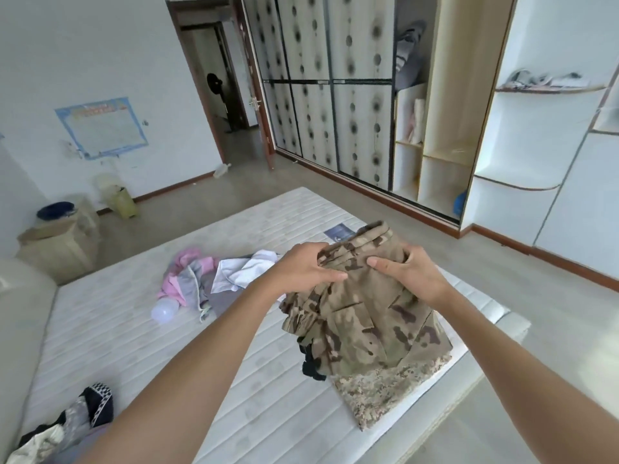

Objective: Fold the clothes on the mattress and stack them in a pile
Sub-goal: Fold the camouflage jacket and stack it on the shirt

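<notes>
I hold a brown camouflage garment [368, 316] up over the right part of the white mattress [134, 316]. My left hand [303, 267] grips its upper left edge, and my right hand [407, 269] grips the top fold beside it. The cloth hangs down over a folded pixel-camouflage piece [378, 396] lying flat near the mattress's right edge, with something black [311, 366] peeking out between them. A loose heap of pink, grey and white clothes [214, 276] lies in the middle of the mattress. A dark patterned garment [77, 420] is bunched at the near left.
A white balloon-like ball [164, 311] lies beside the heap. A small blue card [338, 233] rests at the mattress's far edge. A wardrobe with sliding doors [335, 95] and open shelves [522, 155] lines the right wall. Boxes [60, 242] stand on the floor at left.
</notes>
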